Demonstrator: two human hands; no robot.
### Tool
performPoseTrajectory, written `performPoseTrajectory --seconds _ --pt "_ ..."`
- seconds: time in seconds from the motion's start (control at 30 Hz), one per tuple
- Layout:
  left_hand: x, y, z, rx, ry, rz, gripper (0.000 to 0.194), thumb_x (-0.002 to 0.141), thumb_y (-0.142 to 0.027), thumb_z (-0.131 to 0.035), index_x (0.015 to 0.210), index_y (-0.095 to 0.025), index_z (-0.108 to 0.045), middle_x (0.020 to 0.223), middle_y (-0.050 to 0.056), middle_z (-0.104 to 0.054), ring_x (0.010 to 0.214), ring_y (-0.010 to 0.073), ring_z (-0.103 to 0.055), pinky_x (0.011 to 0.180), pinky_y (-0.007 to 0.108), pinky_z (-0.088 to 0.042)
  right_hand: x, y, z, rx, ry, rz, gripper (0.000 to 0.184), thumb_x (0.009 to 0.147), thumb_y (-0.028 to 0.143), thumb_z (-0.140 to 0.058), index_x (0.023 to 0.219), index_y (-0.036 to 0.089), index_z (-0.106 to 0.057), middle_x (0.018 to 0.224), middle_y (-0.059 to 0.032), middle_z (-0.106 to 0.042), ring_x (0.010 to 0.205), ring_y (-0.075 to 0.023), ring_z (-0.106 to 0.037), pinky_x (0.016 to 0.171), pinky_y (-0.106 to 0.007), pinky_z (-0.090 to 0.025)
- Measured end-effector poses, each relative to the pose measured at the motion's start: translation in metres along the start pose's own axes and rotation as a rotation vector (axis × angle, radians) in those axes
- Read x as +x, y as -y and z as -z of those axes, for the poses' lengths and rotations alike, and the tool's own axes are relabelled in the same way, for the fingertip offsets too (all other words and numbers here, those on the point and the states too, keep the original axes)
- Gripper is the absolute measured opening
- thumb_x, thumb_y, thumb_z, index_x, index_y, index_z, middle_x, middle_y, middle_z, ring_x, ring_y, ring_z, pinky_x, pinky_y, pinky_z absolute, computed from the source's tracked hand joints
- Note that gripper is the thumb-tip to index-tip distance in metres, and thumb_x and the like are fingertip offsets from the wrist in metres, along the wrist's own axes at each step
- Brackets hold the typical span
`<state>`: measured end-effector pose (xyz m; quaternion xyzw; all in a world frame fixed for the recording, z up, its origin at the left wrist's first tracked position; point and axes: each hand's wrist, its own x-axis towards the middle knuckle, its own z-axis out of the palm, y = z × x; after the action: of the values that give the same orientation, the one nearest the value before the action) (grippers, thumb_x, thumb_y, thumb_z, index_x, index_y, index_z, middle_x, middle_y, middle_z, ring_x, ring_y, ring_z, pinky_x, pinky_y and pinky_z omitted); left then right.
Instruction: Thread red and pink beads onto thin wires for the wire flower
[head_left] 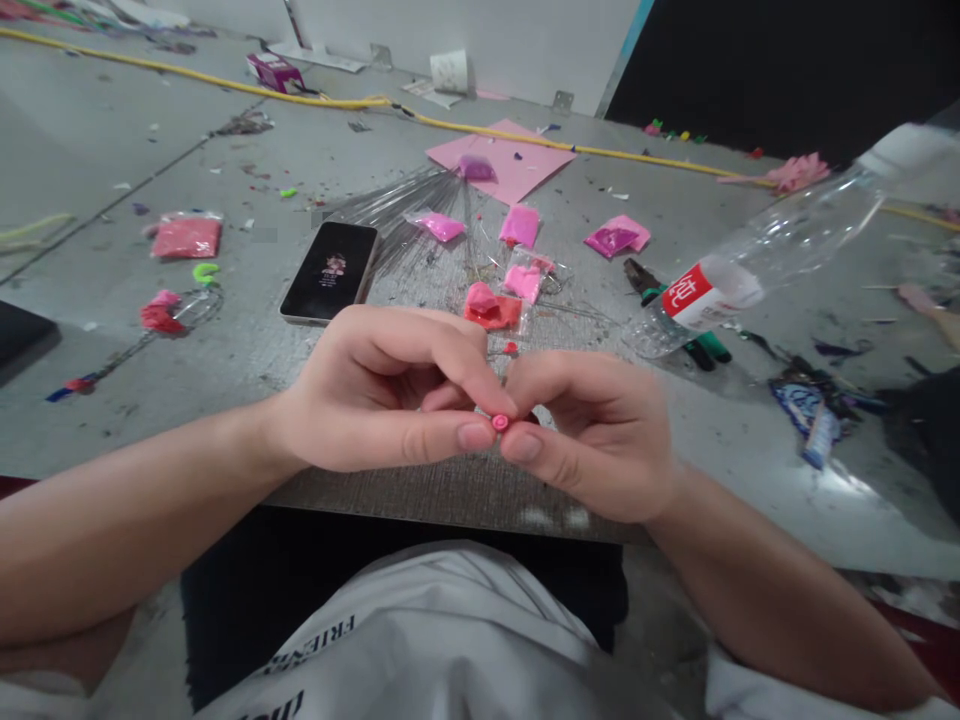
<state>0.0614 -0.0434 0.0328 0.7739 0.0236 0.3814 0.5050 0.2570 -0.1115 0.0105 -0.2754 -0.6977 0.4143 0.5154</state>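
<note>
A small pink piece of modelling clay (500,423), round with a swirl-like face, is pinched between the thumbs and index fingers of both hands just above the table's front edge. My left hand (397,390) closes on it from the left. From the right, my right hand (600,425) presses its thumb and index finger against the same piece. Beyond the fingers lies an opened packet of red-orange clay (496,308). Pink clay (523,283) on clear wrapping sits just behind that packet. A tiny red bit (511,348) rests on the table near my fingertips.
A phone (330,272) lies left of centre, beside a bundle of thin wires (397,215). On the right, a clear plastic bottle (780,255) leans across green-handled pliers (705,350). More clay packets (187,235), a pink paper sheet (525,150) and a yellow cable (225,78) lie farther out.
</note>
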Motion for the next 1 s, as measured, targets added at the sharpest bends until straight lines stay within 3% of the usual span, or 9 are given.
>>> performPoseTrajectory --seconds 0.13,0.27,0.37,0.47,0.67,0.83,0.93,1.0 --pt "0.001 0.003 0.004 0.066 0.028 -0.006 0.007 0.086 -0.017 -0.08 0.092 -0.02 -0.078 0.059 -0.003 -0.053 0.052 0.0101 -0.051 0.053 0.025 -0.047 -0.001 -0.004 0.003 0.012 -0.133 0.013 0.023 0.097 0.039 -0.068 0.081 0.023 -0.067 0.067 0.0017 -0.062 0.059 -0.0128 -0.055 0.058 -0.031 -0.048" --pt "-0.002 0.014 0.006 0.327 0.306 -0.006 0.011 0.092 -0.017 -0.073 0.1 -0.023 -0.078 0.073 0.002 -0.067 0.059 0.011 -0.058 0.058 0.024 -0.047 0.001 -0.013 0.007 -0.01 -0.33 0.004 0.027 0.099 0.041 -0.065 0.081 0.023 -0.069 0.064 0.0018 -0.058 0.058 -0.0127 -0.054 0.056 -0.03 -0.046" --pt "-0.007 0.027 0.002 0.599 0.525 0.004 0.017 0.1 -0.019 -0.06 0.104 -0.021 -0.077 0.082 0.006 -0.069 0.069 0.0146 -0.063 0.063 0.026 -0.047 0.004 -0.019 0.009 0.014 -0.356 0.009 0.027 0.099 0.037 -0.065 0.077 0.022 -0.068 0.062 0.0024 -0.057 0.056 -0.0114 -0.052 0.054 -0.028 -0.045" --pt "-0.013 0.038 -0.002 0.802 0.655 0.017 0.023 0.104 -0.023 -0.054 0.101 -0.019 -0.076 0.083 0.006 -0.068 0.067 0.0158 -0.061 0.06 0.029 -0.042 0.007 -0.023 0.01 -0.002 -0.353 -0.027 0.028 0.098 0.037 -0.066 0.075 0.021 -0.068 0.064 0.0024 -0.059 0.057 -0.0107 -0.053 0.055 -0.027 -0.045" --pt "-0.015 0.042 -0.003 0.965 0.699 0.041 0.021 0.101 -0.022 -0.058 0.087 -0.019 -0.073 0.081 0.003 -0.065 0.061 0.0145 -0.056 0.054 0.032 -0.032 0.007 -0.023 0.011 -0.046 -0.343 -0.083 0.027 0.098 0.034 -0.065 0.075 0.02 -0.068 0.062 0.0034 -0.058 0.057 -0.0102 -0.052 0.056 -0.026 -0.044" --pt "-0.015 0.042 0.001 0.961 0.733 0.084 0.021 0.103 -0.026 -0.056 0.095 -0.021 -0.074 0.084 0.003 -0.067 0.064 0.0154 -0.059 0.055 0.032 -0.034 0.007 -0.023 0.012 -0.046 -0.339 -0.086 0.027 0.098 0.032 -0.065 0.074 0.019 -0.068 0.061 0.0039 -0.058 0.057 -0.0095 -0.052 0.055 -0.026 -0.043" --pt "-0.014 0.044 0.007 0.967 0.691 0.088 0.019 0.102 -0.025 -0.057 0.1 -0.021 -0.075 0.086 0.004 -0.068 0.065 0.0156 -0.059 0.056 0.031 -0.036 0.008 -0.025 0.013 -0.063 -0.367 -0.11 0.026 0.098 0.035 -0.066 0.077 0.02 -0.07 0.061 0.004 -0.059 0.057 -0.0097 -0.053 0.055 -0.025 -0.044" --pt "-0.012 0.045 0.014 0.959 0.59 0.092 0.019 0.101 -0.025 -0.057 0.101 -0.021 -0.075 0.091 0.005 -0.069 0.07 0.0163 -0.062 0.06 0.029 -0.041 0.01 -0.027 0.014 -0.095 -0.419 -0.138 0.025 0.098 0.037 -0.066 0.081 0.02 -0.071 0.062 0.0037 -0.06 0.057 -0.0098 -0.054 0.054 -0.025 -0.044"
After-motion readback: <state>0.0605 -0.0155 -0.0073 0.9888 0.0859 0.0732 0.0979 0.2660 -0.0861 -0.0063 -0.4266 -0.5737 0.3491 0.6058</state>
